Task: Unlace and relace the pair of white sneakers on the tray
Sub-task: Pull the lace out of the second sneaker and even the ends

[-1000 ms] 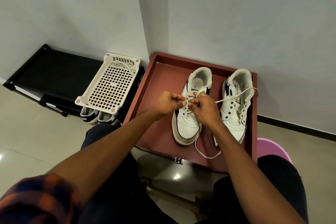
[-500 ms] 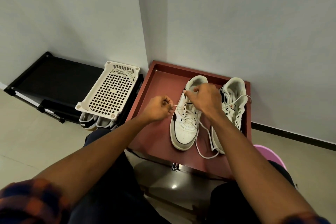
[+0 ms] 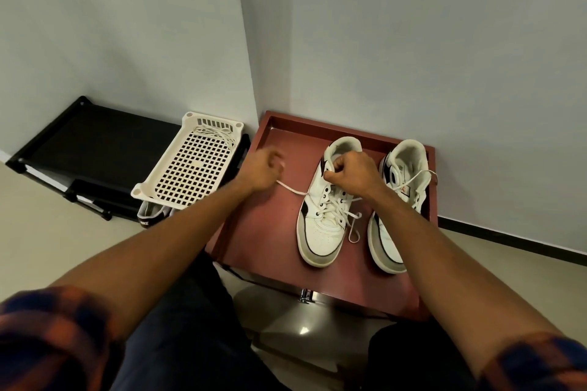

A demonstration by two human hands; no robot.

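Two white sneakers stand side by side on a dark red tray (image 3: 254,232). The left sneaker (image 3: 320,232) is laced through most of its eyelets. My left hand (image 3: 260,173) is out to the left of it and pinches one end of its white lace (image 3: 292,189), which runs taut to the shoe. My right hand (image 3: 352,171) sits over the left sneaker's collar with fingers curled round the other lace end. A slack loop of lace lies between the shoes. The right sneaker (image 3: 403,190) is partly hidden by my right forearm, with a lace trailing over its top.
A white perforated plastic basket (image 3: 190,168) with a loose lace in it rests on a black low rack (image 3: 79,143) to the left. Another shoe (image 3: 152,216) pokes out beneath the basket. The tray stands in a wall corner. My knees are below the tray.
My left hand has moved further left, drawing the lace end out taut. My right hand stayed at the left sneaker's collar. The slack loop between the shoes has shortened.
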